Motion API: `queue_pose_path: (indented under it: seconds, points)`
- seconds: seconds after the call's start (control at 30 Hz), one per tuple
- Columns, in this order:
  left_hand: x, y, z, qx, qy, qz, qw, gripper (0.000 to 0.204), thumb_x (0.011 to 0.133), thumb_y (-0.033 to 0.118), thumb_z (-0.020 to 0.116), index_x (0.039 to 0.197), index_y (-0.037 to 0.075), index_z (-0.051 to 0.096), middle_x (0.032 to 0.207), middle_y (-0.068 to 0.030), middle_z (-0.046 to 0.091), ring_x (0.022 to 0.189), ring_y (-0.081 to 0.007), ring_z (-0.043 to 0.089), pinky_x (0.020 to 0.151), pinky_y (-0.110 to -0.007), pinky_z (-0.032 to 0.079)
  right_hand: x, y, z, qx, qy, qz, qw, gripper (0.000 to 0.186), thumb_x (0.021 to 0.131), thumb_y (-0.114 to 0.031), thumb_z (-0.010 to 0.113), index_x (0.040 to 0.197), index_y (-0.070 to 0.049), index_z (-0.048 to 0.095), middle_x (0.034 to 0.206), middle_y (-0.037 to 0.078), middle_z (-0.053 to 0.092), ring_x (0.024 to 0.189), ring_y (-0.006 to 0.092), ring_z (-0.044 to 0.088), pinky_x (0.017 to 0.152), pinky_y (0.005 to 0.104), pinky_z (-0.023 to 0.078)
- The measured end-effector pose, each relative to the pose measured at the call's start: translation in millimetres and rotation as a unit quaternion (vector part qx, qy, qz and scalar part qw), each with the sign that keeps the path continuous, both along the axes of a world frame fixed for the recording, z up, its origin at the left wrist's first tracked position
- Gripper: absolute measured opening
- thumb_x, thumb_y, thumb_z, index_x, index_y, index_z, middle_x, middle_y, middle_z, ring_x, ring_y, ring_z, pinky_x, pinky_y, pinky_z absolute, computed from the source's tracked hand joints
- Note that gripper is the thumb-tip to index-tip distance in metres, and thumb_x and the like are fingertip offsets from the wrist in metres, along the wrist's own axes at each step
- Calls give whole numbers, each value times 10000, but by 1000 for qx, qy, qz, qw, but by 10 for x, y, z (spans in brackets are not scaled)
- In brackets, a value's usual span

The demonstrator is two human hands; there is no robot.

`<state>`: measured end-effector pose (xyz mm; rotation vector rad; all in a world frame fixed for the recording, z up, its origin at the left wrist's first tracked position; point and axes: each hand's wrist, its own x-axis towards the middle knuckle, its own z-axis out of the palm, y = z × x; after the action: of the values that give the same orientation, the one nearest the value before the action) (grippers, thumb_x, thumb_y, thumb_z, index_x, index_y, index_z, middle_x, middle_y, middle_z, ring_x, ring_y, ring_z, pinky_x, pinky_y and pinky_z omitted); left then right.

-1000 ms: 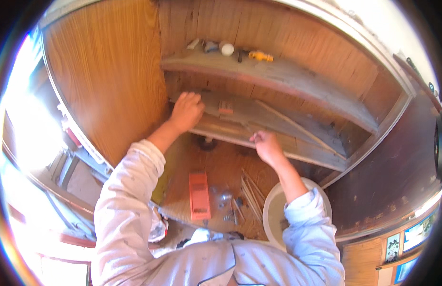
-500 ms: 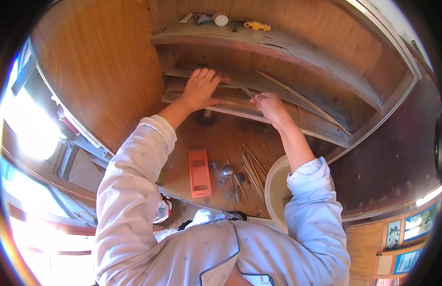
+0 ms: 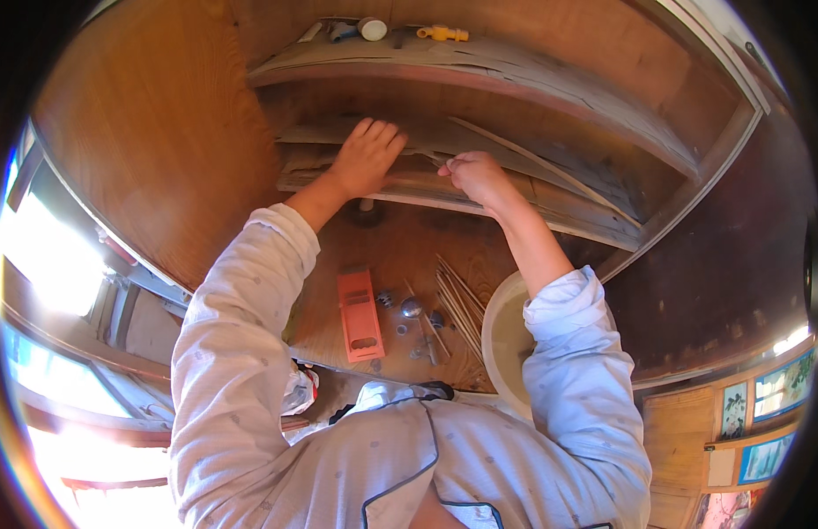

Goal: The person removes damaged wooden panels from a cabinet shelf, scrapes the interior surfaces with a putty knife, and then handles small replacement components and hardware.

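My left hand (image 3: 367, 159) lies over the front of the lower shelf (image 3: 559, 222), its fingers reaching forward and the thumb apart, with nothing visible held. Just to its right, my right hand (image 3: 476, 179) is closed in a pinch. From its fingertips a thin, pointed strip (image 3: 430, 158) sticks out toward the left hand; its kind is too small to tell. A long thin stick (image 3: 546, 167) lies slanting across that same shelf, right of my right hand.
On the upper shelf sit a yellow valve-like fitting (image 3: 442, 33) and a white round cap (image 3: 372, 29). Below my hands are an orange grater-like slicer (image 3: 361, 316), a bundle of thin sticks (image 3: 459, 305), a metal ladle-like piece (image 3: 412, 308) and a pale bucket (image 3: 497, 339).
The whole view has shifted a little, so the cabinet appears further left. Both hands stay at the lower shelf, and the right hand still pinches the thin strip.
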<state>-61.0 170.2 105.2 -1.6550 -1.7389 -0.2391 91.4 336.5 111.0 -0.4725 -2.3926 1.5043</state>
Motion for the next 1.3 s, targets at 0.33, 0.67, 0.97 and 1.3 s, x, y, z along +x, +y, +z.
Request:
queue_pose_path:
  seconds: [0.33,0.67,0.97,1.3]
  points:
    - [37,317,76,5,3,32,999,771,484,358,813,1123,52,507,1046,-110,507,1031,-278,457,956,-406,317,20,-22,57,31,-2,-29,999,190,763,-108,510,793,-14,672,786,180,647,744,281,602,697,347,446]
    - [29,448,69,-57,109,48,991,685,572,319,767,1150,63,502,1059,-87,517,1049,-246,461,989,-407,299,18,55,-56,114,-21,-23,993,239,842,-164,480,842,-4,658,742,111,616,701,216,556,664,327,436]
    - [-136,433,83,-75,121,12,990,541,555,213,746,1043,78,555,1009,-77,537,1015,-248,478,972,-400,324,944,-192,90,188,-63,-52,979,258,807,-191,480,818,5,648,890,225,626,865,376,600,772,429,466]
    - [-69,444,78,-69,81,30,994,362,580,181,713,914,92,606,931,-77,569,965,-246,504,963,-397,335,335,-92,-266,220,-36,-144,964,269,815,-196,472,894,-19,658,872,209,639,869,379,607,773,444,478]
